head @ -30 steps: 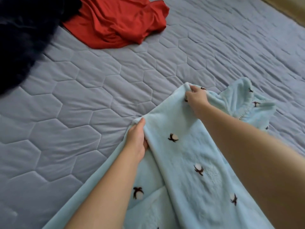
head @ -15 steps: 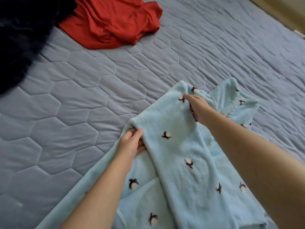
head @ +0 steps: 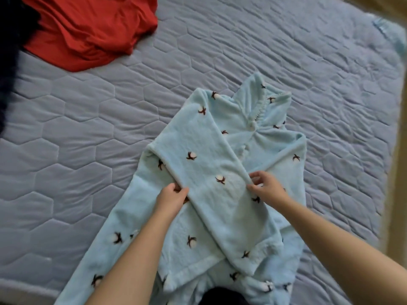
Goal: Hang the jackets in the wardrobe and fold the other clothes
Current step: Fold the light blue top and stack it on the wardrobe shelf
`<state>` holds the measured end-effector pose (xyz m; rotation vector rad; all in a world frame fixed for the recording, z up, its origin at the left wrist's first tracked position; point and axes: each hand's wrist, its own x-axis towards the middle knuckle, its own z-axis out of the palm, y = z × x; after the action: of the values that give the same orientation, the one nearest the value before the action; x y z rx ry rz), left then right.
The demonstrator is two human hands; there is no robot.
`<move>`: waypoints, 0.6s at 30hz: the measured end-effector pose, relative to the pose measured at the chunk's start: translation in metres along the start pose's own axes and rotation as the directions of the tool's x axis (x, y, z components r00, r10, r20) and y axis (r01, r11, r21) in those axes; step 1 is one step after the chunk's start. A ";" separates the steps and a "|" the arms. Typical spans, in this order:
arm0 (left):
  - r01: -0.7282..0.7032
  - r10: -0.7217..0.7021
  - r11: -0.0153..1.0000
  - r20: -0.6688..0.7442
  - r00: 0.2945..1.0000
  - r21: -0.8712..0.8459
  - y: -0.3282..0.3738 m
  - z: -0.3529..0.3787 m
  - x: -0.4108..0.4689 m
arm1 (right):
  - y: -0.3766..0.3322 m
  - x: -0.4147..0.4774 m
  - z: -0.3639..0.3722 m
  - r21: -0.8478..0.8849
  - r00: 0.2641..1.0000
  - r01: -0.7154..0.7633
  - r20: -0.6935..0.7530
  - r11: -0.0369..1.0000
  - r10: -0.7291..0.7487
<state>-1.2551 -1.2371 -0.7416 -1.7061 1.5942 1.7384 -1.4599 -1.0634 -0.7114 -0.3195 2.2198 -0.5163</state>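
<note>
From my remote seat I see the pale blue fleece top (head: 271, 150) lying front-up on the bed (head: 286, 51), near the lower middle of my view, with its collar (head: 259, 106) pointing away from me. It is printed with small white and brown cotton flowers. One sleeve (head: 204, 155) lies folded slantwise across the chest, running from the far shoulder down toward the near hem.

The left hand (head: 170, 198) is at the sleeve's left edge, its fingers (head: 181, 190) curled and pinching the fabric there. The right hand (head: 267, 187) is at the sleeve's right edge, its fingers (head: 253, 187) likewise bent and pinching the fleece. Both forearms reach in from the bottom of my view.

The bed has a grey-blue quilted cover stitched in hexagons. A crumpled red garment (head: 88, 34) lies at the far left, well apart from the top, and a dark garment (head: 8, 73) touches its left side, cut off by the edge of the view.
</note>
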 end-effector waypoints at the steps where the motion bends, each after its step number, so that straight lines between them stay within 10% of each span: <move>1: -0.042 0.047 0.991 -0.033 0.998 0.130 -0.003 -0.001 -0.005 | 0.006 -0.006 0.003 -0.032 1.000 0.000 -0.030 0.999 -0.001; 7: -0.163 0.143 0.853 0.078 0.987 0.496 -0.054 -0.031 -0.056 | 0.056 -0.070 0.030 -0.022 0.968 -0.223 -0.124 0.974 0.219; 13: -0.298 0.235 0.764 0.184 0.954 0.572 -0.065 -0.072 -0.100 | 0.079 -0.148 0.052 0.673 0.817 -0.433 0.012 0.600 0.577; 18: -0.516 0.495 0.172 0.379 0.782 0.839 -0.064 -0.053 -0.104 | 0.071 -0.145 0.082 0.911 0.755 -0.293 0.033 0.292 0.655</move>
<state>-1.1449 -1.2015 -0.6752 -0.5454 2.5875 0.5454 -1.3090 -0.9653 -0.6951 1.0992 1.8554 -1.3632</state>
